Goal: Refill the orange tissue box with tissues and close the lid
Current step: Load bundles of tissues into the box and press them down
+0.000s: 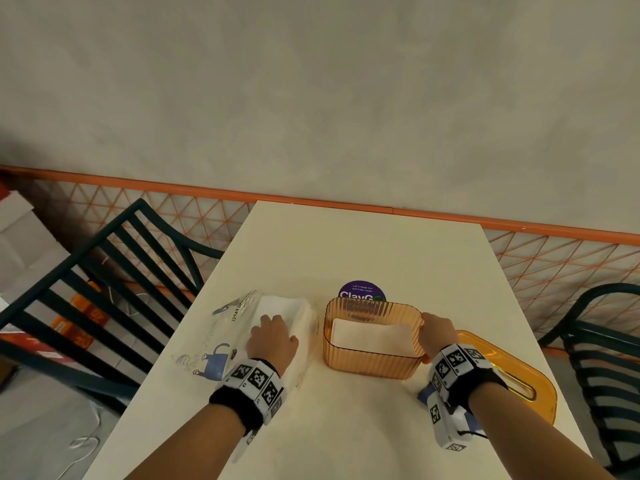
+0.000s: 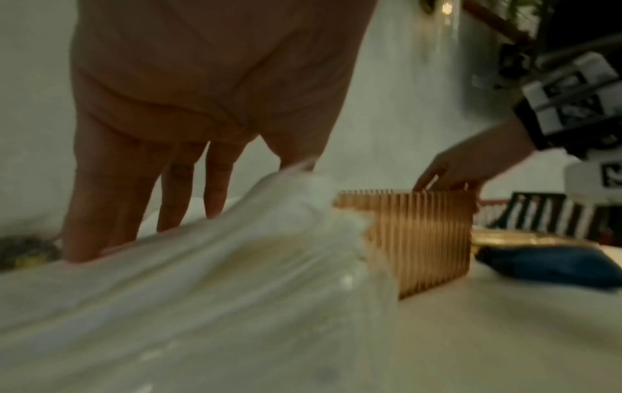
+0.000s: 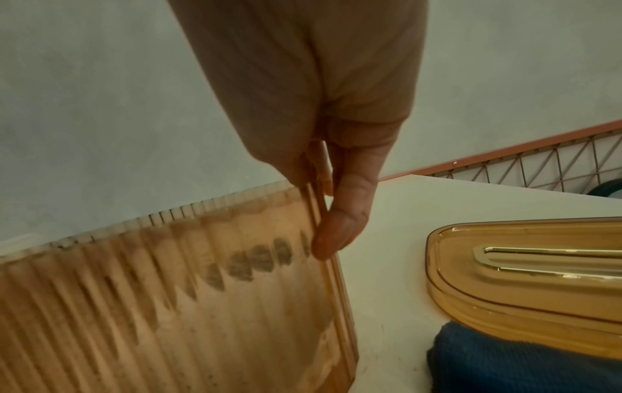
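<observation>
The orange ribbed tissue box (image 1: 374, 362) stands open mid-table with a low layer of white tissues (image 1: 372, 336) inside. My right hand (image 1: 434, 329) pinches its right wall. In the right wrist view the thumb (image 3: 340, 231) lies outside the box wall (image 3: 202, 305) and the fingertips show dark through it. The orange lid (image 1: 512, 372) lies flat to the right of the box. Left of the box sits a tissue stack (image 1: 294, 317) in a clear printed wrapper. My left hand (image 1: 273, 336) grips the stack from above, and the fingers (image 2: 111, 199) dip behind the tissue stack (image 2: 235, 266).
A blue cloth (image 3: 521, 364) lies under the near end of the lid (image 3: 538, 279). A purple round sticker (image 1: 362, 292) is on the table (image 1: 346, 427) behind the box. Dark chairs (image 1: 104, 271) stand on both sides, and an orange mesh fence (image 1: 554, 258) runs along the far edge.
</observation>
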